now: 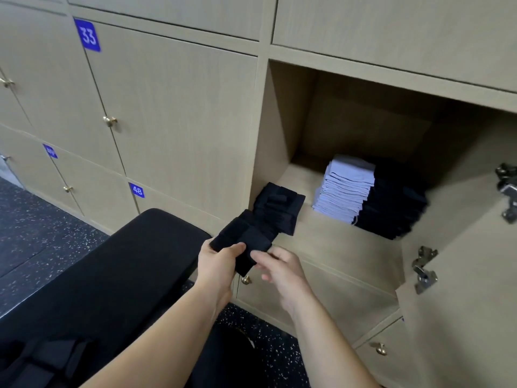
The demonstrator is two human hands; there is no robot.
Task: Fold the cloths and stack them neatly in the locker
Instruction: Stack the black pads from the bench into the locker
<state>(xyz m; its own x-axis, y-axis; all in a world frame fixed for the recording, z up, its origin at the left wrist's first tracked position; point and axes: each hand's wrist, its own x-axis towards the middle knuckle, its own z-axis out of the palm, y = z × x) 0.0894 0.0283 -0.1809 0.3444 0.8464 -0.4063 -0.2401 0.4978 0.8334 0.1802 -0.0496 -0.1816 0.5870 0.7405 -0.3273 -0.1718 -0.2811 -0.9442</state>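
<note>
Left hand (221, 264) grips a black cloth (246, 242) at the locker (282, 113) edge, its fingers curled round it. Right hand (282, 268) hovers just beside it, fingers (260, 257) loosely spread. Inside, a white stack (347, 189) touches a black stack (391, 208).

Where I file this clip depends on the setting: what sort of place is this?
Probably a gym changing room: locker doors with blue number plates, speckled rubber flooring, and a black padded bench in front of the open locker holding stacked folded cloths.
</note>
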